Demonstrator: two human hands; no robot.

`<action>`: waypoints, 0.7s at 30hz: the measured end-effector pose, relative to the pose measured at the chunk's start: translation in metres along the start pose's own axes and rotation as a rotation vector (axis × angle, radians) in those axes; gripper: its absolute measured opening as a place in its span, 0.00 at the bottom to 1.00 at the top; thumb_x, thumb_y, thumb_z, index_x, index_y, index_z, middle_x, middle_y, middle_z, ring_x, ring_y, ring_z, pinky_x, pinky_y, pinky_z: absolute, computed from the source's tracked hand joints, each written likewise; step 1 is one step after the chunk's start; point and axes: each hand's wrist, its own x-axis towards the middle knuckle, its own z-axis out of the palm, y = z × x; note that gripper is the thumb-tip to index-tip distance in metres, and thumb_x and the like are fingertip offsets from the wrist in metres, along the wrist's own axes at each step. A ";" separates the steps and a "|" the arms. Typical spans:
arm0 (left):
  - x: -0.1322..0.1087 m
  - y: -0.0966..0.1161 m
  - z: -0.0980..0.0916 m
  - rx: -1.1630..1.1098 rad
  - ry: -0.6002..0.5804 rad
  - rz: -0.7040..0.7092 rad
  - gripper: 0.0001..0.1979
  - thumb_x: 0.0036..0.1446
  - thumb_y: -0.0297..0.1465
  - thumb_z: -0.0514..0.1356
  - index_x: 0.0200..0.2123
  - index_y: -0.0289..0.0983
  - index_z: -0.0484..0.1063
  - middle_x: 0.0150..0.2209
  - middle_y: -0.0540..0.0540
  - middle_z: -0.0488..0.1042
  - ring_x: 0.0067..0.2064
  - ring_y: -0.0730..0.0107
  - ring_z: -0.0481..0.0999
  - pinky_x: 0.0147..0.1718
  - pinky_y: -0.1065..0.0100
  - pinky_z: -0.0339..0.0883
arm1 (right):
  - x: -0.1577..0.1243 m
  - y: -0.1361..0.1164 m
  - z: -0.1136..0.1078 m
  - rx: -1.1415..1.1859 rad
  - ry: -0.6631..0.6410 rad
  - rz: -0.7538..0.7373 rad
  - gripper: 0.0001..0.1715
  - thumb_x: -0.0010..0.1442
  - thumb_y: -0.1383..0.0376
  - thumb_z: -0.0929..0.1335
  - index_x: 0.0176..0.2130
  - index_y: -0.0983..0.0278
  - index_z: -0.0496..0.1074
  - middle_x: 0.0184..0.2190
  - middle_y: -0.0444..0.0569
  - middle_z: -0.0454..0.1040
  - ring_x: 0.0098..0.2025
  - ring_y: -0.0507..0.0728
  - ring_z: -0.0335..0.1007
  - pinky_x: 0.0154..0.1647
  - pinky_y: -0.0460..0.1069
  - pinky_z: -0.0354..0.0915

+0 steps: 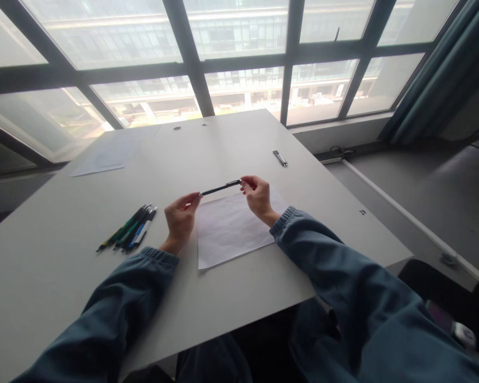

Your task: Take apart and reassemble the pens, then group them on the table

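Observation:
A slim black pen (220, 188) with a clip is stretched between my two hands, above the far edge of a white sheet of paper (227, 234). My left hand (180, 218) pinches its left end between thumb and fingers. At the clip end, my right hand (257, 196) is closed on the pen in the same way. To the left of my left hand lies a bunch of several pens (130, 229), black, green and blue with white. The paper lies flat on the table, partly covered by my right hand and wrist.
The white table (231, 308) reaches to a window wall (243, 64). Two or so silvery pens (280, 157) lie at the right. More paper (104, 154) lies at the far left. A small dark piece (362, 212) sits near the right edge. A curtain (439, 74) hangs at right.

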 end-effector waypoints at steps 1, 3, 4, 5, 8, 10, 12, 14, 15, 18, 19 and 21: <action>0.000 0.000 0.001 -0.001 -0.004 0.012 0.16 0.52 0.38 0.70 0.41 0.34 0.82 0.39 0.40 0.83 0.39 0.62 0.82 0.40 0.64 0.77 | 0.000 0.000 -0.002 0.025 0.000 -0.001 0.12 0.60 0.61 0.70 0.40 0.67 0.75 0.30 0.49 0.78 0.30 0.54 0.76 0.30 0.48 0.71; 0.000 0.002 0.002 -0.004 -0.018 0.042 0.15 0.53 0.38 0.69 0.41 0.35 0.82 0.38 0.41 0.83 0.39 0.63 0.81 0.40 0.64 0.76 | 0.001 -0.001 -0.008 0.055 -0.002 0.006 0.13 0.59 0.60 0.70 0.40 0.67 0.75 0.31 0.49 0.78 0.30 0.54 0.75 0.30 0.48 0.71; 0.000 0.003 0.002 -0.002 -0.027 0.059 0.14 0.53 0.38 0.69 0.40 0.36 0.83 0.38 0.41 0.83 0.39 0.64 0.81 0.40 0.65 0.75 | 0.001 -0.001 -0.011 0.058 -0.005 0.015 0.14 0.58 0.59 0.71 0.40 0.67 0.75 0.31 0.49 0.78 0.30 0.54 0.75 0.30 0.49 0.72; -0.001 0.005 0.002 0.008 -0.043 0.079 0.13 0.54 0.38 0.68 0.40 0.37 0.83 0.39 0.42 0.82 0.40 0.64 0.81 0.39 0.66 0.75 | 0.001 -0.002 -0.014 0.055 -0.012 0.022 0.14 0.57 0.59 0.71 0.40 0.66 0.75 0.31 0.49 0.78 0.30 0.54 0.75 0.31 0.49 0.72; -0.004 0.011 -0.001 0.065 -0.105 0.154 0.11 0.56 0.38 0.67 0.39 0.39 0.83 0.39 0.43 0.82 0.40 0.65 0.80 0.36 0.68 0.72 | 0.000 -0.004 -0.024 0.055 -0.032 0.025 0.15 0.56 0.58 0.72 0.39 0.66 0.75 0.30 0.48 0.78 0.29 0.53 0.75 0.31 0.49 0.72; -0.006 0.014 -0.002 0.088 -0.133 0.189 0.10 0.57 0.38 0.66 0.39 0.39 0.83 0.39 0.44 0.81 0.39 0.66 0.79 0.35 0.69 0.70 | -0.001 -0.005 -0.030 0.063 -0.044 0.011 0.14 0.55 0.59 0.73 0.37 0.66 0.76 0.29 0.48 0.78 0.28 0.53 0.74 0.30 0.49 0.71; -0.008 0.016 -0.002 0.099 -0.146 0.196 0.09 0.57 0.37 0.66 0.38 0.40 0.83 0.38 0.44 0.81 0.39 0.66 0.78 0.35 0.68 0.70 | -0.002 -0.005 -0.035 0.060 -0.053 0.003 0.13 0.55 0.59 0.73 0.37 0.66 0.76 0.28 0.48 0.78 0.28 0.53 0.74 0.30 0.49 0.71; -0.009 0.018 -0.001 0.106 -0.148 0.192 0.09 0.57 0.37 0.66 0.37 0.40 0.83 0.38 0.44 0.81 0.39 0.65 0.78 0.36 0.67 0.70 | -0.003 -0.005 -0.038 0.048 -0.062 0.006 0.13 0.55 0.59 0.73 0.36 0.66 0.76 0.28 0.47 0.78 0.28 0.53 0.74 0.29 0.49 0.71; -0.009 0.018 0.000 0.108 -0.147 0.192 0.09 0.57 0.38 0.66 0.37 0.40 0.83 0.37 0.44 0.81 0.39 0.65 0.78 0.36 0.67 0.70 | -0.003 -0.005 -0.040 0.043 -0.066 0.009 0.13 0.54 0.59 0.73 0.36 0.66 0.76 0.28 0.47 0.78 0.28 0.53 0.74 0.29 0.49 0.71; -0.009 0.018 0.000 0.111 -0.150 0.201 0.08 0.57 0.37 0.67 0.36 0.41 0.83 0.37 0.44 0.81 0.39 0.65 0.77 0.37 0.67 0.70 | -0.004 -0.006 -0.042 0.032 -0.075 0.017 0.13 0.54 0.59 0.73 0.36 0.66 0.77 0.27 0.47 0.78 0.28 0.53 0.74 0.29 0.49 0.70; -0.009 0.019 -0.001 0.113 -0.150 0.206 0.08 0.57 0.37 0.67 0.36 0.41 0.83 0.37 0.44 0.81 0.39 0.65 0.77 0.37 0.67 0.70 | -0.005 -0.006 -0.042 0.030 -0.077 0.019 0.13 0.54 0.59 0.74 0.36 0.66 0.77 0.27 0.47 0.78 0.28 0.53 0.74 0.29 0.49 0.70; -0.009 0.019 -0.002 0.122 -0.151 0.219 0.08 0.58 0.37 0.66 0.37 0.41 0.83 0.37 0.45 0.81 0.38 0.65 0.77 0.37 0.67 0.69 | -0.006 -0.007 -0.042 0.032 -0.082 0.022 0.13 0.53 0.59 0.74 0.35 0.66 0.77 0.27 0.47 0.78 0.27 0.53 0.74 0.29 0.49 0.70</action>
